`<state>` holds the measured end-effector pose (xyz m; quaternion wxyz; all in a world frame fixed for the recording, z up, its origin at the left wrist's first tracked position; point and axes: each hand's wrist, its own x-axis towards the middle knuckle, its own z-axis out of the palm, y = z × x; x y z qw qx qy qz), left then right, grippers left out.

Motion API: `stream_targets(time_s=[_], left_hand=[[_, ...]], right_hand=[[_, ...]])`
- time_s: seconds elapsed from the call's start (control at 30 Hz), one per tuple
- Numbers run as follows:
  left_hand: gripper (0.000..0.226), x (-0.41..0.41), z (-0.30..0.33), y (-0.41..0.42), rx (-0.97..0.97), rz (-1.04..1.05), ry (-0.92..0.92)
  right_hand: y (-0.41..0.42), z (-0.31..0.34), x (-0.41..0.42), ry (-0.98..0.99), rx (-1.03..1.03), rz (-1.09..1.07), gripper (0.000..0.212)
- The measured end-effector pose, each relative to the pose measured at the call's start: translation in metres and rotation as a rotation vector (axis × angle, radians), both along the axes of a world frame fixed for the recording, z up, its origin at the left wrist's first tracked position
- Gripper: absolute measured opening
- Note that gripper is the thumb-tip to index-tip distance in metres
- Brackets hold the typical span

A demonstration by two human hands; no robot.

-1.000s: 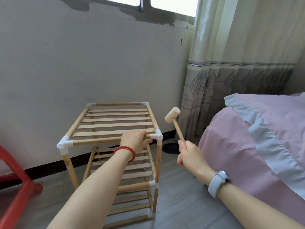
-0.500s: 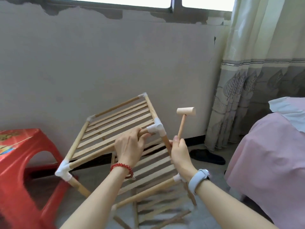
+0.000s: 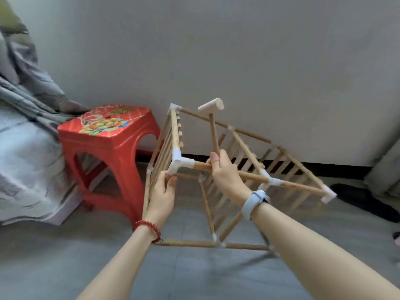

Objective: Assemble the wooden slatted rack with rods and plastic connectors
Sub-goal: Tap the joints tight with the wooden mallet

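The wooden slatted rack [image 3: 249, 152] is tipped over onto its side, its top shelf facing left and its legs pointing right. My left hand [image 3: 162, 195] grips the rod of the top shelf just below the white plastic corner connector [image 3: 179, 163]. My right hand [image 3: 225, 172] holds the handle of a small wooden mallet [image 3: 211, 109], head up, and the same fingers wrap the rack's rod beside that connector. More white connectors [image 3: 273, 181] join the rods along the rack.
A red plastic stool [image 3: 108, 135] stands close to the rack's left. A bed with a grey patterned cover [image 3: 23, 148] fills the left edge. A dark slipper [image 3: 363, 198] lies on the grey floor at the right, below a white wall.
The rack has gone from upright to lying on its side. My right hand, with the mallet, has moved onto the rack's rod, and my view has swung left.
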<state>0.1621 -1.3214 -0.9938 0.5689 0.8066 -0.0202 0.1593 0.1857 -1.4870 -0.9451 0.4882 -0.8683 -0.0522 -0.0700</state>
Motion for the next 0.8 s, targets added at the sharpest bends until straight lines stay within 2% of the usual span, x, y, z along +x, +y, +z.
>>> stream_targets(time_s=[0.1, 0.2, 0.27, 0.37, 0.53, 0.6, 0.67, 0.8], left_hand=[[0.027, -0.009, -0.037, 0.036, 0.048, 0.008, 0.085], [0.024, -0.029, -0.073, 0.045, 0.007, -0.047, 0.228], [0.028, -0.034, -0.083, 0.038, 0.007, -0.041, 0.223], [0.031, -0.029, -0.089, 0.022, 0.009, -0.082, 0.199], [0.049, -0.037, -0.106, -0.025, -0.018, -0.286, 0.287], [0.040, -0.040, -0.117, -0.044, -0.026, -0.349, 0.366], [0.032, -0.039, -0.131, -0.061, 0.015, -0.386, 0.434], [0.033, -0.034, -0.161, -0.091, 0.225, -0.449, 0.527]], right_hand=[[0.032, -0.020, -0.009, -0.054, -0.119, 0.056, 0.031], [0.048, -0.049, -0.017, -0.042, -0.253, 0.090, 0.027], [0.046, -0.059, -0.023, -0.050, -0.305, 0.060, 0.026], [0.034, -0.062, -0.023, -0.044, -0.324, 0.014, 0.024], [-0.017, -0.074, -0.026, -0.042, -0.404, -0.064, 0.031], [-0.034, -0.083, -0.029, -0.012, -0.439, -0.075, 0.030], [-0.050, -0.099, -0.028, 0.021, -0.494, -0.091, 0.024], [-0.085, -0.134, -0.028, 0.073, -0.587, -0.113, 0.021]])
